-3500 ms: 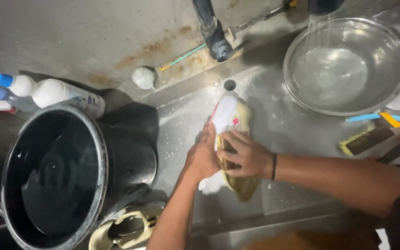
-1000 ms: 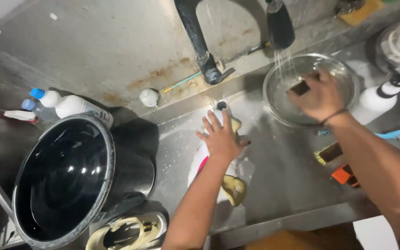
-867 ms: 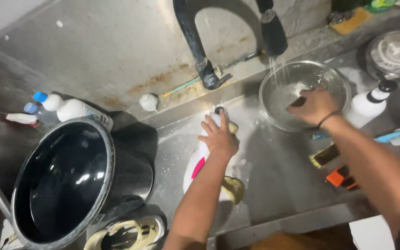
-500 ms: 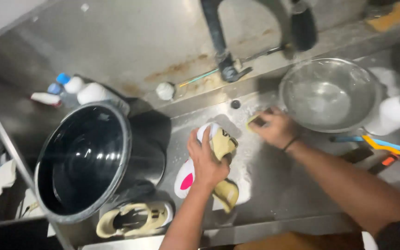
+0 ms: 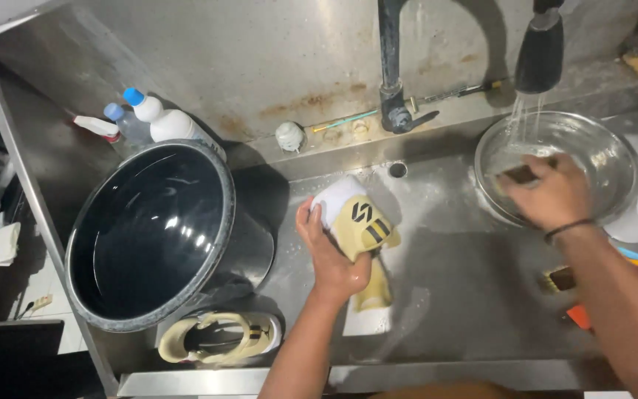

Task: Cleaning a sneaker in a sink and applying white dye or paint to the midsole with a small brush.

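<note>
- Closest to the viewer, a second cream and white sneaker [image 5: 219,338] lies on its side at the front edge of the wet stainless steel sink basin [image 5: 467,295], just beside a large black bucket [image 5: 156,233].
- Just beyond, the left hand [image 5: 330,255] clasps a soapy cream and white sneaker with dark stripes [image 5: 356,229], pressing it down on the basin floor near the middle.
- Half a second earlier the right hand was beside that shoe; now the right hand [image 5: 548,193] has moved away to the round clear glass bowl [image 5: 559,166] on the right, fingers curled around a small dark item, probably a scrubbing pad or brush, which it seems to be wetting.
- Water falls into the bowl from a black spray head [image 5: 540,52], so scrubbing looks paused for a rinse.
- Farther back, a dark tap pipe [image 5: 390,66] rises from the ledge, with white blue-capped plastic bottles [image 5: 153,118] at the far left.
</note>
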